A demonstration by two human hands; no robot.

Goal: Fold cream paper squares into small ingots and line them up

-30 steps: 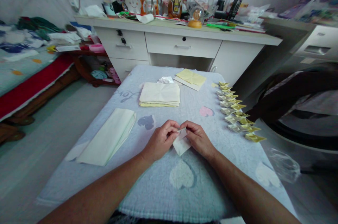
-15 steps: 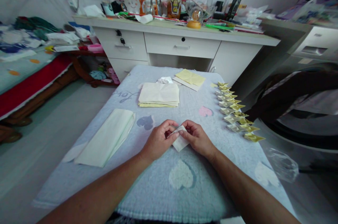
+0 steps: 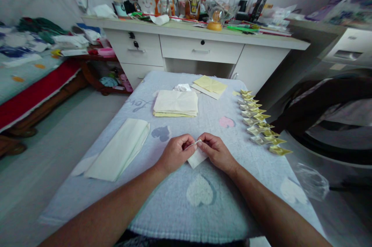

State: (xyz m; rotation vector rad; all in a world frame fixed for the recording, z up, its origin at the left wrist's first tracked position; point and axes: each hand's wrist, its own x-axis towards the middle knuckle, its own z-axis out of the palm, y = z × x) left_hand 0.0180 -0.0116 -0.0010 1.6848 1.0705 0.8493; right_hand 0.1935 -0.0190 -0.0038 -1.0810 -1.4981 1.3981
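Between my two hands is a small folded piece of white paper [image 3: 197, 158], its lower corner pointing toward me. My left hand [image 3: 178, 152] pinches its upper left edge with thumb and fingers. On the upper right, my right hand [image 3: 216, 151] grips it, the thumb pressed on its face. The fingertips of both hands nearly meet at the top edge. Beyond them lies a stack of white and yellow paper sheets [image 3: 175, 102]. Folded paper boats [image 3: 255, 123], yellow and whitish, stand in rows along the right side.
A long folded pale paper bundle [image 3: 119, 150] lies at the left on the cloth-covered table [image 3: 162, 208]. Yellow and white sheets [image 3: 209, 85] and a crumpled white tissue [image 3: 182, 87] are at the back. A cluttered desk [image 3: 200, 31] stands behind; a washing machine [image 3: 348, 57] is at right.
The top edge of the paper has been bent over under my thumbs, and its lower corner has shifted slightly left. Both hands keep hold of it. The camera view has moved very slightly.
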